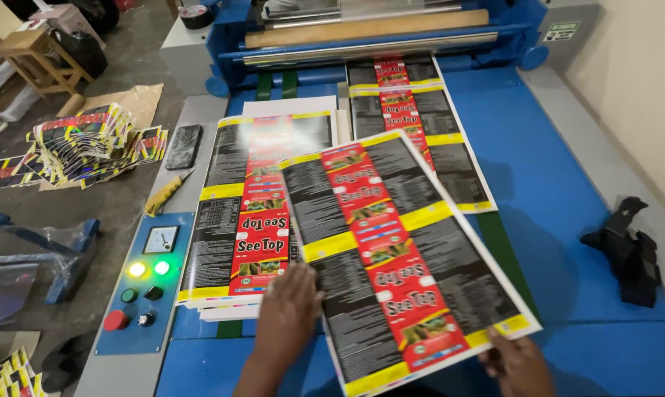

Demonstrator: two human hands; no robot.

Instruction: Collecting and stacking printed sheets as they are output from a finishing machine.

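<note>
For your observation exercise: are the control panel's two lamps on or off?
On: the yellow lamp and green lamp both glow brightly on the control panel.
</note>
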